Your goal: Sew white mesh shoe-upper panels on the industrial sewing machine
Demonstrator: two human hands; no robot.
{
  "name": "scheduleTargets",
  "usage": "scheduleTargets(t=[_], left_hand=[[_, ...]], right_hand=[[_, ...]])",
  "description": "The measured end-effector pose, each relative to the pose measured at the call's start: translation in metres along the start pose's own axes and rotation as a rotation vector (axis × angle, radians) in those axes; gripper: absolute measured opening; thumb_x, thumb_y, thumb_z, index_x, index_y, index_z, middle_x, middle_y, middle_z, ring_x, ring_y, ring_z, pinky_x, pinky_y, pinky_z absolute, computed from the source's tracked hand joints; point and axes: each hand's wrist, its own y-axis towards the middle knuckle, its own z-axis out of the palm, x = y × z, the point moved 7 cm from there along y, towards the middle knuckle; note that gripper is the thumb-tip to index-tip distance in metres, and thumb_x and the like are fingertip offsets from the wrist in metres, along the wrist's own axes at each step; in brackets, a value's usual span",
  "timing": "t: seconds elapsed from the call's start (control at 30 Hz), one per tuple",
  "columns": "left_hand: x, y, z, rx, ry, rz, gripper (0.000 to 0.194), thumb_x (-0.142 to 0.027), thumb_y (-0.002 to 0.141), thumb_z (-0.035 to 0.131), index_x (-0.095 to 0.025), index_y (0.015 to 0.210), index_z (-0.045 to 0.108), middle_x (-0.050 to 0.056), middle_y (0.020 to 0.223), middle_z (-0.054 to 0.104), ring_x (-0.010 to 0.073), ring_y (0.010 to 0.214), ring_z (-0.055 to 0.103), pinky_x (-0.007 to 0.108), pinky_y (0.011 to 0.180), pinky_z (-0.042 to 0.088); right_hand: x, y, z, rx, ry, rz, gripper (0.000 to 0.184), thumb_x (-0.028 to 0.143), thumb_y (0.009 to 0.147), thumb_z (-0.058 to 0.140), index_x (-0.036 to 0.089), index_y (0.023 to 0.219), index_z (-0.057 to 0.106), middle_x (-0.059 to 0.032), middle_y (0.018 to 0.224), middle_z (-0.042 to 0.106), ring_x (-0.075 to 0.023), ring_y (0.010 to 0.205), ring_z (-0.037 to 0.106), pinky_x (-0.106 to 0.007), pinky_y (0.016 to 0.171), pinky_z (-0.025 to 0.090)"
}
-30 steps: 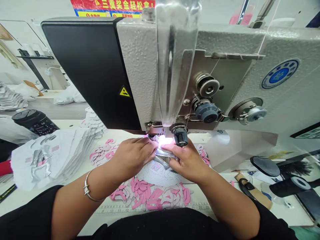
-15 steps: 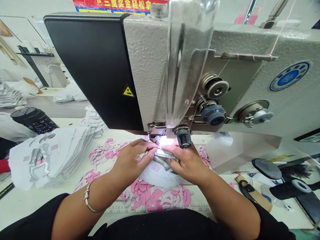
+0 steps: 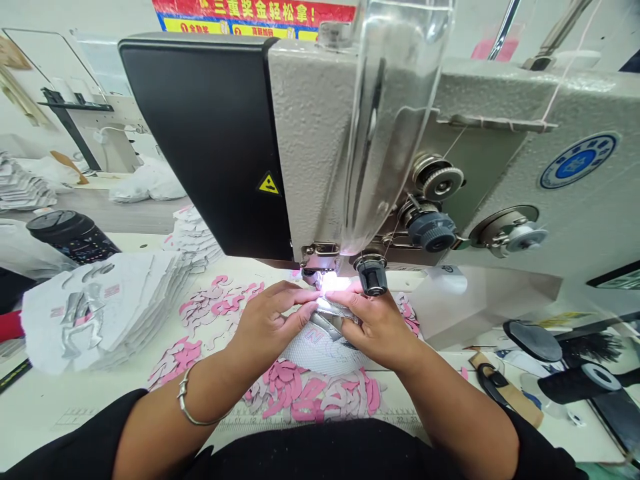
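Observation:
A white mesh shoe-upper piece (image 3: pixel 323 357) with silver strips and a pink outlined mark lies under the lit needle area of a sewing machine (image 3: pixel 315 147). From the left, my left hand (image 3: pixel 270 323) pinches its silver edge between thumb and fingers, the fingertips close to the needle. On the other side my right hand (image 3: pixel 377 323) grips the same piece, thumb forward and fingers curled partly beneath it. Glare and my fingertips hide the exact stitching point.
Pink and grey scraps (image 3: pixel 300 393) lie around the work and over a printed ruler scale. Stacked upper pieces (image 3: pixel 115 307) and a black tumbler (image 3: pixel 73 237) stand left. At right are a black thread spool (image 3: pixel 575 382), a brush (image 3: pixel 593 350) and a grey guard (image 3: pixel 480 300).
The camera view has shifted slightly, so the machine appears a little further right and lower. Both hands keep their hold on the shoe upper, with hardly any visible movement.

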Motion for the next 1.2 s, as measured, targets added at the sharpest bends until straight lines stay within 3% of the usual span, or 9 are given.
scheduleTargets(t=[0.33,0.57,0.87,1.2], left_hand=[[-0.0025,-0.0007,0.0056,0.051,0.074,0.193,0.021,-0.021,0.091,0.061,-0.021,0.11,0.072,0.003,0.095,0.072,0.0143,0.092,0.067,0.026,0.083,0.055],[-0.0022,-0.0011,0.0051,0.04,0.057,0.188,0.02,-0.02,0.092,0.061,-0.023,0.109,0.071,0.002,0.094,0.071,0.0138,0.09,0.067,0.026,0.081,0.055],[-0.0058,-0.008,0.0093,-0.023,0.09,0.317,0.024,-0.013,0.089,0.062,-0.018,0.113,0.065,0.005,0.104,0.072,0.0166,0.098,0.065,0.031,0.093,0.052],[-0.0037,-0.0073,0.0096,-0.031,0.098,0.331,0.024,-0.013,0.09,0.06,-0.018,0.113,0.065,0.006,0.103,0.072,0.0174,0.096,0.065,0.032,0.091,0.052]], right_hand=[[-0.0003,-0.0031,0.0018,-0.046,-0.026,-0.025,0.047,0.009,0.078,0.057,0.026,0.12,0.068,-0.0064,0.096,0.056,-0.023,0.095,0.052,-0.042,0.088,0.05],[0.0011,-0.0053,0.0048,-0.046,-0.063,-0.052,0.048,0.01,0.082,0.056,0.027,0.125,0.066,-0.008,0.097,0.054,-0.0238,0.094,0.053,-0.045,0.086,0.051],[-0.0024,-0.0039,0.0055,-0.04,-0.067,-0.048,0.051,0.008,0.078,0.056,0.029,0.124,0.067,-0.0081,0.101,0.053,-0.0236,0.095,0.054,-0.045,0.085,0.053],[0.0013,-0.003,0.0045,-0.067,-0.077,-0.053,0.05,0.007,0.08,0.053,0.028,0.123,0.068,-0.0086,0.102,0.054,-0.0228,0.094,0.055,-0.044,0.083,0.055]])
